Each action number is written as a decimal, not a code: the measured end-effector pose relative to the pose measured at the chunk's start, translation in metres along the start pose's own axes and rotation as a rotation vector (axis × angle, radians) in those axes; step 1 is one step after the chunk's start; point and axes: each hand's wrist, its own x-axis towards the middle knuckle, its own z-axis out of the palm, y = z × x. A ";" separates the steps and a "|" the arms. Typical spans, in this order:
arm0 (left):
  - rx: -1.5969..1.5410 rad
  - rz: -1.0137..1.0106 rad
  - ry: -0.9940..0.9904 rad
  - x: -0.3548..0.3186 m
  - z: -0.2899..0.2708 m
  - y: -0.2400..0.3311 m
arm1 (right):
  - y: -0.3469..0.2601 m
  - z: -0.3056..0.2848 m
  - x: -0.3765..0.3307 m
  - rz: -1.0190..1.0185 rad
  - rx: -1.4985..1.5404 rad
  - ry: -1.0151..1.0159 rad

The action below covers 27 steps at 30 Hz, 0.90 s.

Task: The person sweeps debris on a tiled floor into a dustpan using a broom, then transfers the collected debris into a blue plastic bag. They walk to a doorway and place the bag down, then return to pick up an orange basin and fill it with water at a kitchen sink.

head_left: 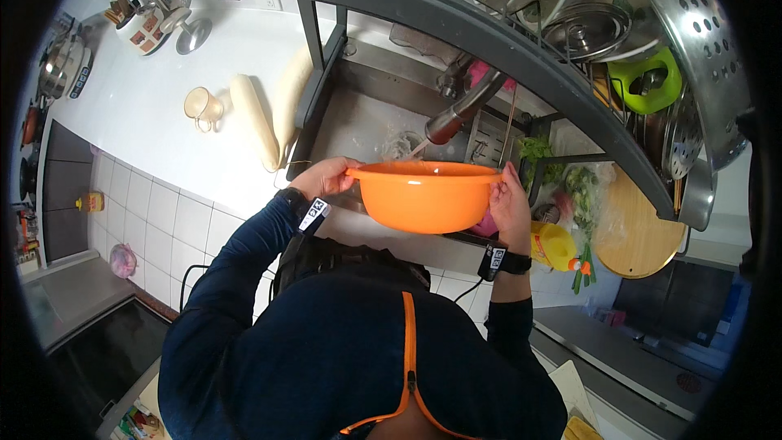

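Observation:
An orange plastic basin (428,202) is tilted over the near edge of the sink (362,126), its outer wall toward me and its inside mostly hidden. My left hand (327,177) grips the rim on the left. On the opposite side, the rim is in the closed fingers of my right hand (511,202). Beyond the basin, a faucet (466,107) reaches over the sink, and a thin stream of water runs from its tip. Splashing water shows on the sink floor just past the rim.
A dark dish rack (456,12) arches over the sink, loaded with plates and lids. Two long pale gourd-like vegetables (254,121) and a glass mug (203,108) rest on the left counter. At right are leafy greens (580,195), a yellow container (554,246) and a round wooden board (639,224).

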 end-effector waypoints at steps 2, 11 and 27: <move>0.023 -0.028 -0.016 0.008 -0.007 -0.003 | -0.008 0.005 -0.002 0.005 -0.029 0.027; 0.052 -0.033 0.004 0.021 -0.005 -0.028 | -0.018 0.012 -0.002 -0.042 -0.099 0.025; 0.550 0.716 0.321 -0.057 0.012 0.023 | 0.057 -0.015 0.025 0.330 -0.436 -0.092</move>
